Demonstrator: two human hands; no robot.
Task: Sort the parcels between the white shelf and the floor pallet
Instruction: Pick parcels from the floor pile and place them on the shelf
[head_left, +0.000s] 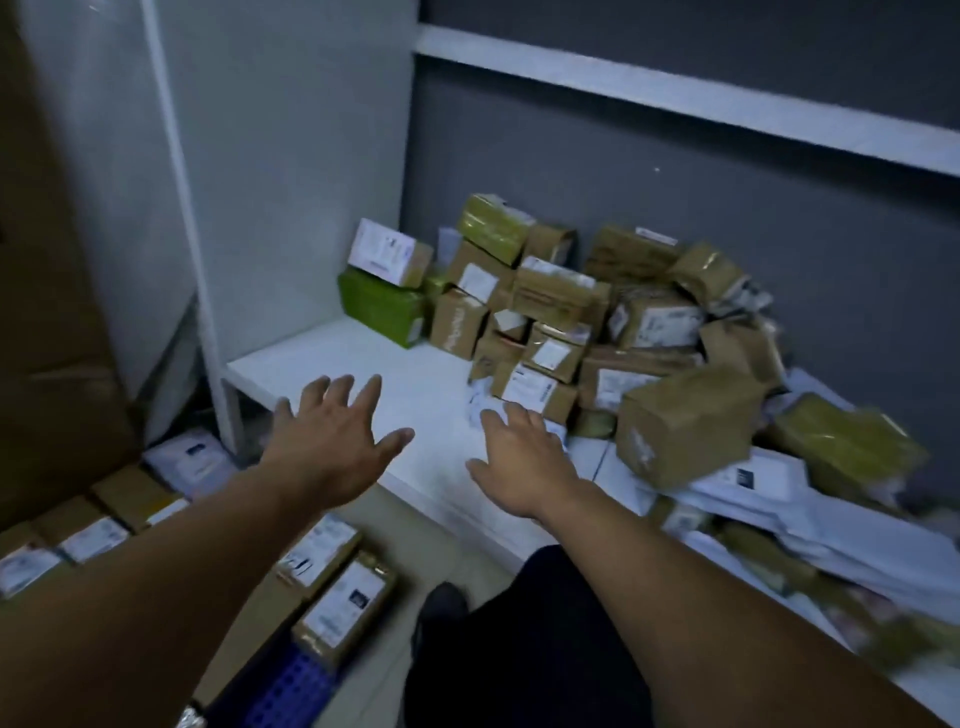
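Observation:
A heap of brown cardboard parcels (561, 322) fills the back and right of the white shelf (363, 364), with a green box (382, 306) at its left end. My left hand (332, 441) hovers over the bare shelf board, fingers spread, holding nothing. My right hand (519, 457) reaches out with straight fingers, its tips at a small white packet (480, 402) lying at the front of the heap. Several labelled parcels (343, 603) lie on the blue floor pallet (291, 691) at the lower left.
White mailer bags (779, 499) and a large brown box (685, 421) overhang the shelf's right part. A tall cardboard sheet (47, 312) leans at the far left. A white upper shelf board (675, 98) runs above. My dark trouser leg (519, 649) stands beside the pallet.

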